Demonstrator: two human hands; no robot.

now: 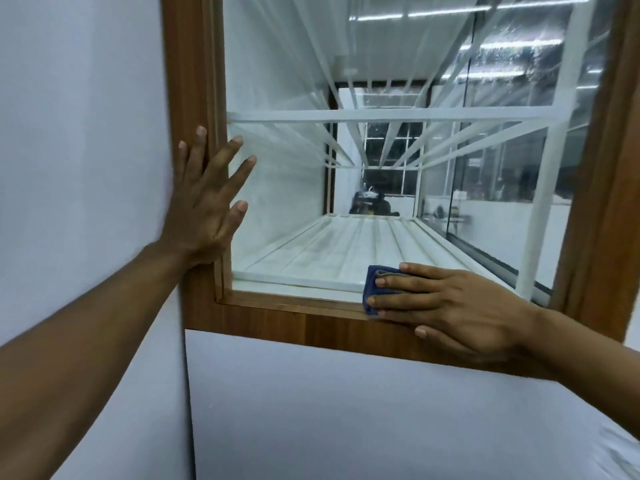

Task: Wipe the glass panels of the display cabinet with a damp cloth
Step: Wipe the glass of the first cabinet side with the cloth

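Low down, right hand (460,306) flat on blue cloth (375,277) against glass panel (284,188).

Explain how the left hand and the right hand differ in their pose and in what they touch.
The left hand points upward with fingers spread, braced on the wooden frame and the glass edge; the right hand lies sideways, fingers together, at the bottom edge of the glass. The left hand holds nothing; the right hand presses a blue cloth. Both hands are flat and open against the cabinet.
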